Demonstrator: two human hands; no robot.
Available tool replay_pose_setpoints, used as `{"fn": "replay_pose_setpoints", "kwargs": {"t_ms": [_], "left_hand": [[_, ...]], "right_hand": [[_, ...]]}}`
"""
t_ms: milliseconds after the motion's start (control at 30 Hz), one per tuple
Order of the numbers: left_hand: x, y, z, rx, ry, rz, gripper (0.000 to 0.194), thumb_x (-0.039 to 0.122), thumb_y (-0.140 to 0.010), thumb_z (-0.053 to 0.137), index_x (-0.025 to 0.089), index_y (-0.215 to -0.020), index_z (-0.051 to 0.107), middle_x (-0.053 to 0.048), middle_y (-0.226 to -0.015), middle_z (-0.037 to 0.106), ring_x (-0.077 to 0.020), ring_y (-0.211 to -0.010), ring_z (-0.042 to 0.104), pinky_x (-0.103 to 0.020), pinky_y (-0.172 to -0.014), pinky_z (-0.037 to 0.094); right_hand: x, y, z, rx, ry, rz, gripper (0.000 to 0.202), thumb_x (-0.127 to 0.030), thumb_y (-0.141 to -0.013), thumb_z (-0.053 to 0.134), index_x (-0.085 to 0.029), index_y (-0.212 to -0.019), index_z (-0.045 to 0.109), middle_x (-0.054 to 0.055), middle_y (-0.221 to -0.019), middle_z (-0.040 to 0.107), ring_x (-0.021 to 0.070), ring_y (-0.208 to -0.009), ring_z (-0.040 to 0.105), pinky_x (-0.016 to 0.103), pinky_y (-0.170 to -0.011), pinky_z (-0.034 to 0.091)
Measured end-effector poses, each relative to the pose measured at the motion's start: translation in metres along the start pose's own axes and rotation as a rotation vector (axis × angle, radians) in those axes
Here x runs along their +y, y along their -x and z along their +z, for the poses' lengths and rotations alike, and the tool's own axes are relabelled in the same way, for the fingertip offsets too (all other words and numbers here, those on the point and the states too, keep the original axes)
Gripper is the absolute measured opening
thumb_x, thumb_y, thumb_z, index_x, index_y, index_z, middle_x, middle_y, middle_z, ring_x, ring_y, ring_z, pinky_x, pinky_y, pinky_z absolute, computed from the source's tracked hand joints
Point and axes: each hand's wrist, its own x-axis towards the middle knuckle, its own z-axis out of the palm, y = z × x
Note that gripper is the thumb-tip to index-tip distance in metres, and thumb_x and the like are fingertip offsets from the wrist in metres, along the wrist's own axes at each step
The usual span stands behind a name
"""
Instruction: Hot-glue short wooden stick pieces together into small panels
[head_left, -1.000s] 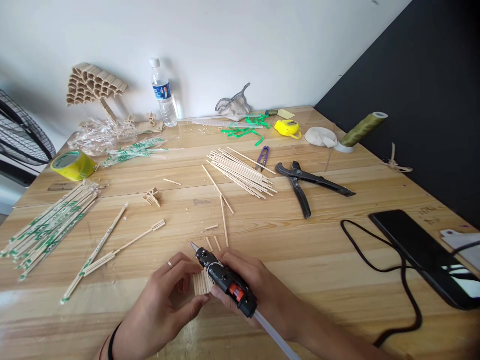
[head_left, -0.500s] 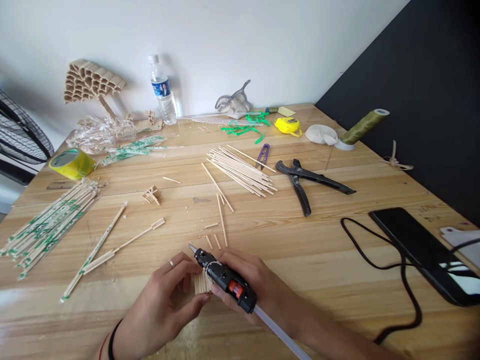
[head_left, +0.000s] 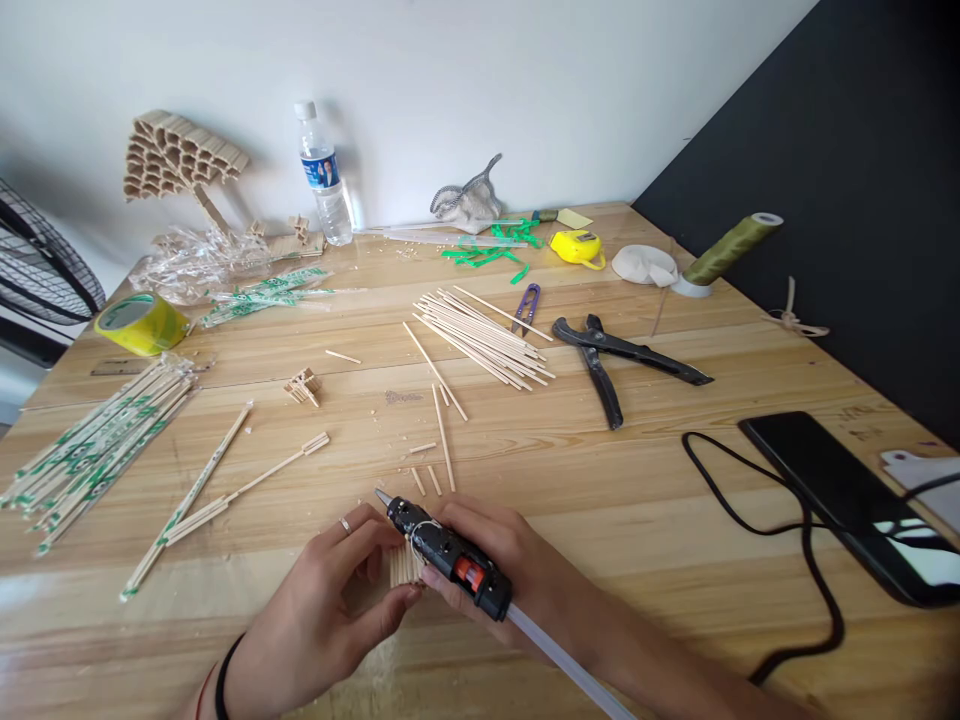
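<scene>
My left hand (head_left: 337, 600) pinches a small panel of short wooden sticks (head_left: 403, 566) laid side by side, its thumb on the near edge. Across the panel lies a black glue gun (head_left: 448, 555), its nozzle pointing to the upper left and a clear glue stick (head_left: 559, 655) running out of its back end. Wrapped around the gun's far side is my right hand (head_left: 510, 555), with its thumb close to the panel; part of the panel is hidden under the gun. Just beyond the nozzle are a few short cut sticks (head_left: 426, 480) and a longer stick (head_left: 443, 438).
A pile of loose sticks (head_left: 484, 340) lies mid-table near black cutters (head_left: 600, 350) and purple snips (head_left: 526, 308). Wrapped chopsticks (head_left: 105, 440), yellow tape (head_left: 142, 323) and a stick-built model (head_left: 184, 160) are at left. A phone with a cable (head_left: 847, 500) lies right.
Both hands, the panel and the glue gun hold nearly the same position. The view has shifted very slightly; nothing on the table has moved.
</scene>
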Motion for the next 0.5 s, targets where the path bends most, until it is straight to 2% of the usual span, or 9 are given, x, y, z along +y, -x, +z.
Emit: {"fn": "replay_pose_setpoints", "kwargs": {"t_ms": [300,500], "left_hand": [[-0.0006,0.0008,0.0005,-0.065,-0.011,-0.029,0.007,0.025,-0.101,0.065,0.023,-0.099,0.059,0.0,-0.087,0.061,-0.0168,-0.075,0.056,-0.026,-0.069,0.047],[-0.0002,0.0001,0.0008,-0.069,-0.02,-0.019,0.009,0.023,-0.1,0.065,0.022,-0.097,0.057,0.0,-0.086,0.06,-0.0163,-0.074,0.056,-0.025,-0.068,0.047]], "right_hand": [[0.0034,0.0009,0.0003,-0.054,0.009,0.025,0.014,-0.019,-0.097,0.068,-0.02,-0.111,0.064,0.005,-0.102,0.069,0.0197,-0.087,0.065,0.029,-0.079,0.051],[0.0032,0.0004,-0.0006,-0.061,-0.003,-0.007,0.015,-0.017,-0.098,0.069,-0.021,-0.112,0.064,0.004,-0.104,0.07,0.0193,-0.091,0.066,0.027,-0.083,0.05]]}}
